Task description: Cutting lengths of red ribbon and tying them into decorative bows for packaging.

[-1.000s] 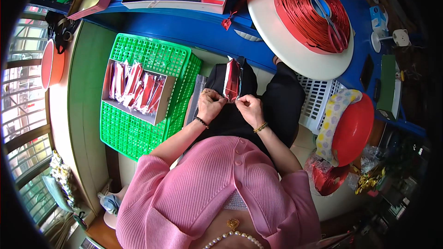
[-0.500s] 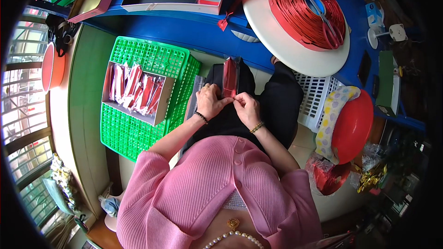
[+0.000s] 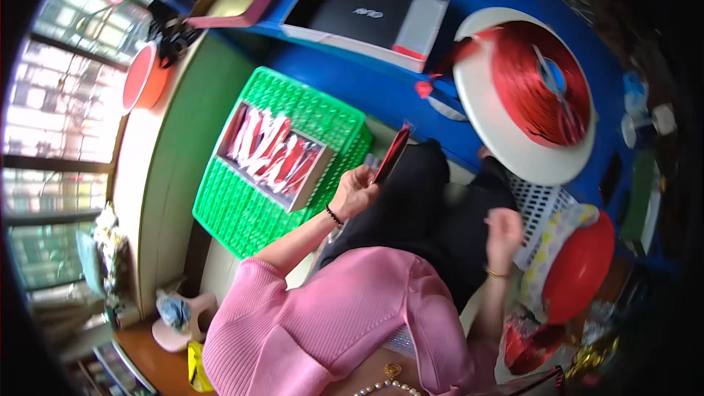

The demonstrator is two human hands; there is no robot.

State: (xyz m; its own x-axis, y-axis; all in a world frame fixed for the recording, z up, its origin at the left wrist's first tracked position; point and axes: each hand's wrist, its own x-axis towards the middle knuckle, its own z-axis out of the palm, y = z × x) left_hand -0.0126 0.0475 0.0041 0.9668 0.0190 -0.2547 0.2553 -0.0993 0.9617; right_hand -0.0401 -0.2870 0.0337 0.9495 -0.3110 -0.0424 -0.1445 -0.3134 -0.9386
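Observation:
My left hand (image 3: 356,192) is closed on the lower end of a red flat strip in a clear plastic sleeve (image 3: 393,152), held tilted above my left thigh. My right hand (image 3: 504,233) is away from the strip, raised beside my right knee near a white slatted basket (image 3: 544,209). Its fingers look curled but are smeared by motion, and I see nothing in them. To the left, an open cardboard box (image 3: 312,176) on a green plastic crate (image 3: 220,209) holds several similar red strips in clear sleeves.
A large roll of red ribbon (image 3: 524,95), with scissors (image 3: 559,92) on it, lies on a white round stool top (image 3: 477,95). A blue table (image 3: 337,62) carries a black-and-white box (image 3: 367,15). A red basin (image 3: 583,271) stands at the right.
My right hand has let go of the sleeved strip and swung right. My left hand keeps it, now tilted and seen more edge-on. The whole view has turned and shifted.

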